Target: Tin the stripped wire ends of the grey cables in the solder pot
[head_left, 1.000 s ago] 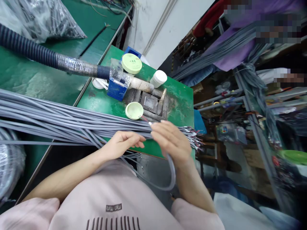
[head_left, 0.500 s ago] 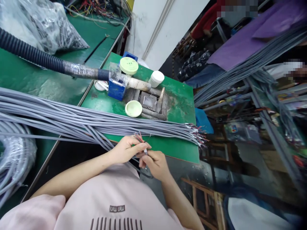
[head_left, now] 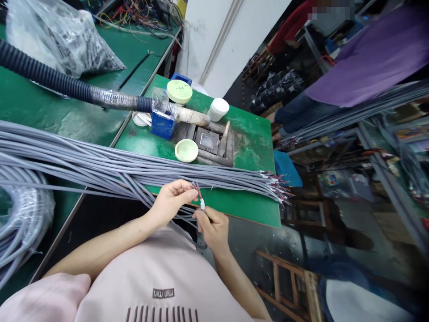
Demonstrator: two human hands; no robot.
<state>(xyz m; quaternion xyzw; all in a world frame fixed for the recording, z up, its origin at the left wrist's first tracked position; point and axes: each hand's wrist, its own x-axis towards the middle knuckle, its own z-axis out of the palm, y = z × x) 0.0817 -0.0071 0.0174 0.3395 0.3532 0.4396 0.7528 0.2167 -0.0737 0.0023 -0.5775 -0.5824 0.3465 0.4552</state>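
Note:
My right hand (head_left: 213,226) is closed around a grey cable just below its white-wrapped end (head_left: 202,204). Thin coloured wires (head_left: 197,189) fan upward out of that end. At their left side my left hand (head_left: 176,199) pinches some of the wires between thumb and fingers. Behind both hands a thick bundle of grey cables (head_left: 161,167) runs across the green table (head_left: 251,210). The bundle's stripped ends (head_left: 276,185) show white wraps and red and dark wires at the right.
Beyond the bundle stand a soldering pot (head_left: 208,141), a pale-green dish (head_left: 187,150), a white jar (head_left: 218,109) and a ribbed hose (head_left: 67,85) on a blue block (head_left: 163,124). Coiled cables (head_left: 30,219) lie at left. A person in purple (head_left: 365,62) stands at right beside more cables.
My left hand has shifted up and left, from the cable's white end to the wires. My right hand has moved slightly, leaving the white wrap exposed. The person in purple has moved.

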